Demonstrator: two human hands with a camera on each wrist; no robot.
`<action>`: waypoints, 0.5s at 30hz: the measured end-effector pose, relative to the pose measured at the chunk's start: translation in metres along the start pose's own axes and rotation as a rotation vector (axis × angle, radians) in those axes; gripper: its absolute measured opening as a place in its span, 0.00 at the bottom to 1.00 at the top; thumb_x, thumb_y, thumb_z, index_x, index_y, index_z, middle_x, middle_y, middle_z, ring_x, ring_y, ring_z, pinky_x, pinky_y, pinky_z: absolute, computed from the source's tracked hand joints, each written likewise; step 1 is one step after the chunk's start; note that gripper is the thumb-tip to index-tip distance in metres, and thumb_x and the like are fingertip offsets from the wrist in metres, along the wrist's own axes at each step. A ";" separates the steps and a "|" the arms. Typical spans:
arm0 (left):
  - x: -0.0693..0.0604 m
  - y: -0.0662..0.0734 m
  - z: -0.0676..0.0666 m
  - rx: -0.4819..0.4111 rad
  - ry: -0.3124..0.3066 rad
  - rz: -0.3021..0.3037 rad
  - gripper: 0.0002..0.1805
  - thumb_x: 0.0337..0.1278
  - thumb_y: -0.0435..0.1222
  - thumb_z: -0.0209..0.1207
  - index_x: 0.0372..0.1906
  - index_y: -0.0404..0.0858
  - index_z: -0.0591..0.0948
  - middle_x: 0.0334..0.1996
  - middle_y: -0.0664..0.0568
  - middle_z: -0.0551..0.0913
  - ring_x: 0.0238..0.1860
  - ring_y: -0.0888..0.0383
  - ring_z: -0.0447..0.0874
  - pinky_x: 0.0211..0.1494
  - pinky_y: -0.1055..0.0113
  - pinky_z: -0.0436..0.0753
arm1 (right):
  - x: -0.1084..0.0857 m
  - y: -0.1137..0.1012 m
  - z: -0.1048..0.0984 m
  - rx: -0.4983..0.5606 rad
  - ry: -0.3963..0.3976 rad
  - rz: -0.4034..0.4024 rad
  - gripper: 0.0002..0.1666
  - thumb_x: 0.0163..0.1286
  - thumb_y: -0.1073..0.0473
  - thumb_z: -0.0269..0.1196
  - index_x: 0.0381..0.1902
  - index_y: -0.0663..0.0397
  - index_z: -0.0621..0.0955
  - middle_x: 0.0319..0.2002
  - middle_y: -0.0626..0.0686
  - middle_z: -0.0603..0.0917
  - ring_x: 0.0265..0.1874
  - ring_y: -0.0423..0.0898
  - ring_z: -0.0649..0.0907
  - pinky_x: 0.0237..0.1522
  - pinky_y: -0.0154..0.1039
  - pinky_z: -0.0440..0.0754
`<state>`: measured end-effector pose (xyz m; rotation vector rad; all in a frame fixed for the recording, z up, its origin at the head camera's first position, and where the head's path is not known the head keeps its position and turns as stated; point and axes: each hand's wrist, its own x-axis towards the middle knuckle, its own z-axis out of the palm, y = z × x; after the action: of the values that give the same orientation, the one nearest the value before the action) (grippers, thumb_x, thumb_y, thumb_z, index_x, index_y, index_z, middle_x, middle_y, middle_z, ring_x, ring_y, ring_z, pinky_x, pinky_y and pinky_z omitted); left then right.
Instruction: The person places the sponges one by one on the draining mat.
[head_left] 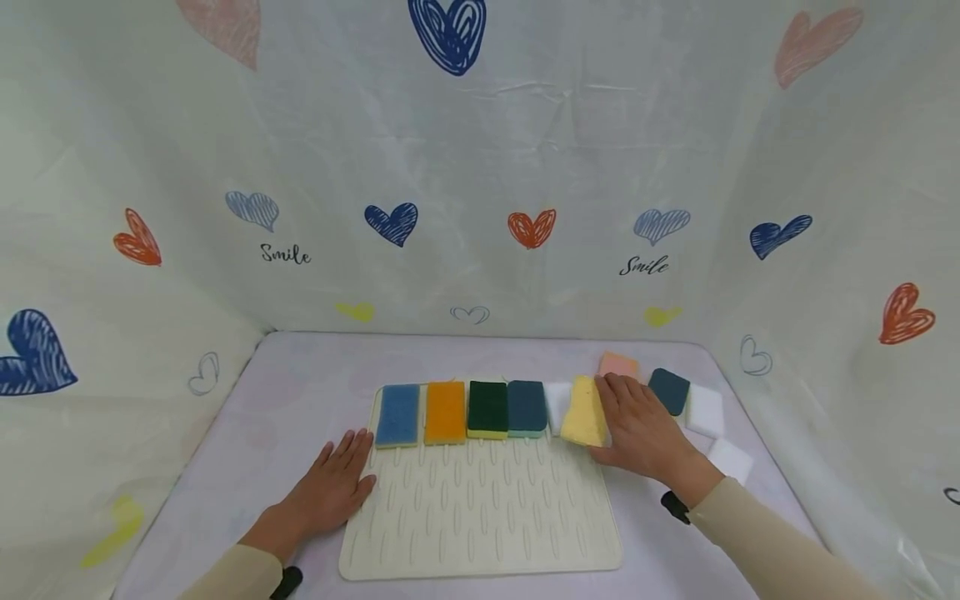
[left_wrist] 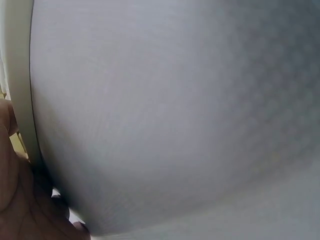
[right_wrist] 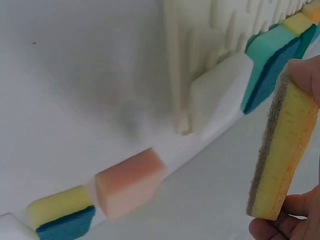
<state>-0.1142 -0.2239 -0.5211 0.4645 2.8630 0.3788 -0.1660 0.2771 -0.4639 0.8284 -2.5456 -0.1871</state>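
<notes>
- Yellow with a grey scouring layer, the sponge (head_left: 585, 414) in the right hand (head_left: 648, 429) is at the far right corner of the cream ribbed mat (head_left: 480, 517); from the head view we see it partly cover the white sponge (head_left: 557, 404) there.
- We find the right fingers (right_wrist: 295, 212) and thumb clamped on opposite ends of it; whether its underside touches the mat, we cannot tell.
- The left hand (head_left: 330, 487) lies palm down at the mat's left edge, fingers extended, thumb spread away, gripping nothing we can make out.
- Along the mat's far edge, left to right, we count a blue sponge (head_left: 397, 415), an orange sponge (head_left: 446, 412), a dark green sponge (head_left: 487, 408), a teal sponge (head_left: 527, 407), then the white one.
- Near the tabletop's (head_left: 300, 400) far right corner we note a pink sponge (head_left: 618, 365), a loose teal sponge (head_left: 670, 392) and a loose white sponge (head_left: 705, 410); another white piece (head_left: 730, 461) lies closer in, by the right edge.
- The strip between the white sponge and the mat's right edge looks narrow, so we judge that the yellow one, if lowered here, could ride up on its neighbour or overhang.
- A low sweep by the right hand could knock the white sponge askew, since they are so close.
- Should the left hand lift, we think a sideways push could slide the mat.
</notes>
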 end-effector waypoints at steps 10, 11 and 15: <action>0.000 -0.005 0.000 0.021 0.007 0.030 0.40 0.83 0.49 0.50 0.83 0.28 0.55 0.83 0.33 0.56 0.84 0.33 0.51 0.82 0.33 0.54 | 0.040 -0.043 -0.007 -0.003 -0.019 -0.050 0.66 0.52 0.26 0.75 0.71 0.71 0.72 0.61 0.65 0.79 0.59 0.59 0.80 0.61 0.53 0.82; 0.000 -0.005 0.000 0.026 0.007 0.033 0.40 0.83 0.49 0.50 0.83 0.28 0.56 0.83 0.33 0.57 0.84 0.33 0.52 0.82 0.33 0.55 | 0.043 -0.049 -0.007 0.011 -0.015 -0.052 0.65 0.52 0.26 0.74 0.71 0.71 0.72 0.61 0.64 0.79 0.59 0.59 0.80 0.61 0.53 0.83; -0.002 -0.007 -0.001 0.030 0.001 0.038 0.40 0.83 0.50 0.50 0.83 0.29 0.56 0.83 0.34 0.57 0.84 0.34 0.52 0.82 0.33 0.55 | 0.056 -0.075 -0.006 0.081 -0.006 -0.068 0.63 0.53 0.27 0.74 0.72 0.67 0.71 0.62 0.62 0.78 0.60 0.58 0.80 0.59 0.53 0.83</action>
<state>-0.1148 -0.2309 -0.5213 0.5250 2.8683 0.3433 -0.1637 0.1838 -0.4568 0.9469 -2.5475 -0.1084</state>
